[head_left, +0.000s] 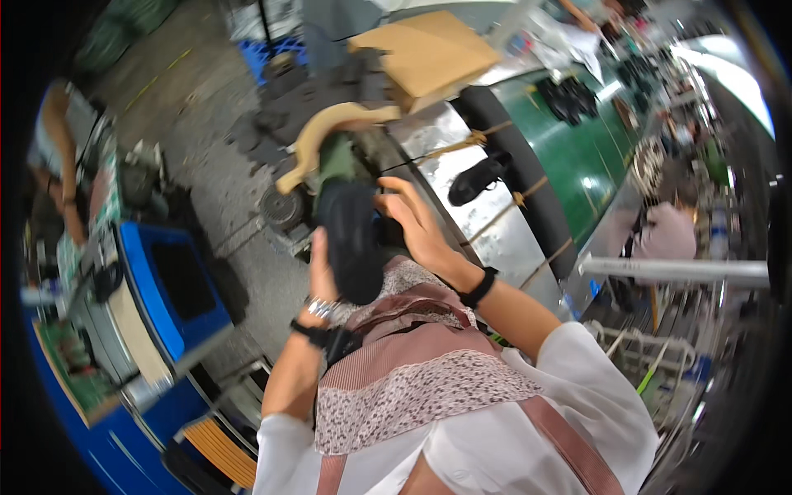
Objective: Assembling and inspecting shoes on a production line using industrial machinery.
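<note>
A black shoe (352, 239) is held in front of my apron, its dark sole turned up. My left hand (322, 266) grips the shoe's left side; the thumb shows along the edge and the other fingers are hidden beneath it. My right hand (419, 227) is at the shoe's right edge, with its fingers stretched out and slightly apart; whether they touch the shoe is hard to tell. Just beyond the shoe stands a dark machine (285, 115) with a tan curved guard (318, 136). Another black shoe (477, 179) lies on the shiny metal surface to the right.
A green conveyor belt (569, 153) runs along the right, carrying a dark bundle (568, 97). A cardboard box (425, 54) stands at the far side. To the left is a blue-framed machine (177, 285). Other people are at both sides, one in pink (667, 231).
</note>
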